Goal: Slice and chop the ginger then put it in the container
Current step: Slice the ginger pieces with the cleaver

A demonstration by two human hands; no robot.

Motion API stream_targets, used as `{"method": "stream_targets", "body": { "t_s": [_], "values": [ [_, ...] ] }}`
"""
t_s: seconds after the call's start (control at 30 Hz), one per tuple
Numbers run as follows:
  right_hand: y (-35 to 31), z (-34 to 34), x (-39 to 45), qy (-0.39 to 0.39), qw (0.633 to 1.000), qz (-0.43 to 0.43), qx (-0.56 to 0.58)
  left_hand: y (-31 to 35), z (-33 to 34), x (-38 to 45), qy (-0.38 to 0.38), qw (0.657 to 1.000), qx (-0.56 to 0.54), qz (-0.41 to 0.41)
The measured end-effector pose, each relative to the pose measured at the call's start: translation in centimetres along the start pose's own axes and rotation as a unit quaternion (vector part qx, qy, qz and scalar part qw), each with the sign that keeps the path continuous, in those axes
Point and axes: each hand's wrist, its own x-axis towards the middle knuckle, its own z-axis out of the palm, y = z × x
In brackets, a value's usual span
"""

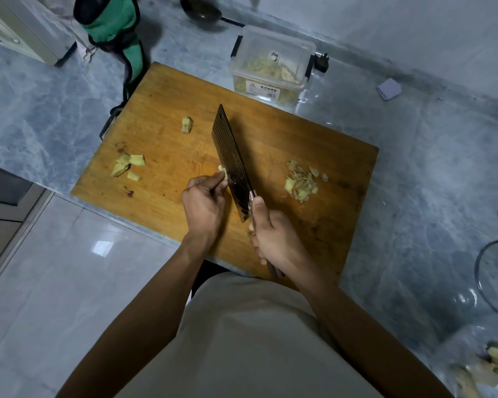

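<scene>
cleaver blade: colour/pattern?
Dark cleaver blade, ridged in parallel lines; head view.

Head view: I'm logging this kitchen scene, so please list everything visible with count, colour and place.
cutting board: one, brown wood, on the counter
counter: one, grey marble
cleaver: one, dark blade, mid-board
ginger chunks: several, yellow, board's left
single chunk: one, yellow, upper board
sliced ginger: one pile, pale yellow, board's right
container: one, clear plastic, ginger inside, behind board
green cloth: one, top left
glass lid: one, clear, right edge
left hand: holds ginger at blade
right hand: grips cleaver handle
</scene>
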Motion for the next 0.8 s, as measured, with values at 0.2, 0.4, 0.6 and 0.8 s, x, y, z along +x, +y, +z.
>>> {"method": "stream_targets", "body": {
  "t_s": [0.2,0.4,0.6,0.8],
  "values": [
    [-0.7,-0.1,-0.3,-0.009,1.0,0.01,0.021,0.0,0.1,0.1,0.003,1.0,-0.006,0.002],
    [-1.6,0.1,-0.3,-0.014,0.999,0.018,0.039,-0.4,0.1,0.7,0.003,1.0,0.009,0.014],
    [-0.9,0.2,-0.8,-0.007,0.999,0.022,0.041,-0.1,0.5,1.0,-0.004,1.0,0.026,-0.009],
    [-0.9,0.0,-0.7,-0.012,0.998,0.036,0.054,0.1,0.3,1.4,-0.001,0.999,0.019,-0.031]
  ]
}}
